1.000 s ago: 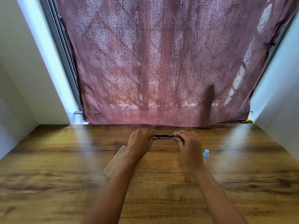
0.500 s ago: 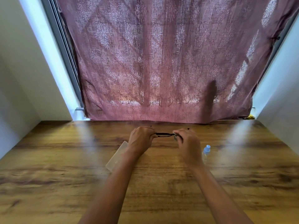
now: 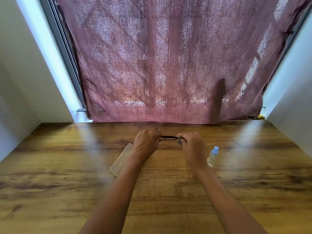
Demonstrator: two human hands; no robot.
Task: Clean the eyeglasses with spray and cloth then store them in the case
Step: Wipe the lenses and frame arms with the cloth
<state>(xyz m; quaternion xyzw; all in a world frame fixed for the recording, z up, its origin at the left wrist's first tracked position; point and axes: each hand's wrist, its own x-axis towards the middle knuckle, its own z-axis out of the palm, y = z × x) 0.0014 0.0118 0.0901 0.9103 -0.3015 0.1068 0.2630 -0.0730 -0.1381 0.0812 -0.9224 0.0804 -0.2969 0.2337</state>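
At about eight o'clock from the left hand (image 3: 146,144), the translucent case (image 3: 120,160) is laid flat on the table (image 3: 50,183), partly hidden by the forearm. It is apparently left within reach for the final storing, and whether it is open cannot be told. The left hand is held at the far middle of the table, its fingers curled round the left end of the eyeglasses (image 3: 168,137), so that the frame is steadied. The eyeglasses are seen only as a thin dark bar spanned between both hands, presumably so that a lens can be rubbed without the frame slipping. At three o'clock from them, the fingers of the right hand (image 3: 194,147) are pinched on what appears to be a small grey cloth (image 3: 180,142), pressed against the right end of the frame. The wiping step is therefore judged to be in hand. At four o'clock from that hand, the spray bottle (image 3: 213,156) is set aside on the table, blue cap pointing away, close enough to be picked up again. Whether it is upright or lying cannot be told.
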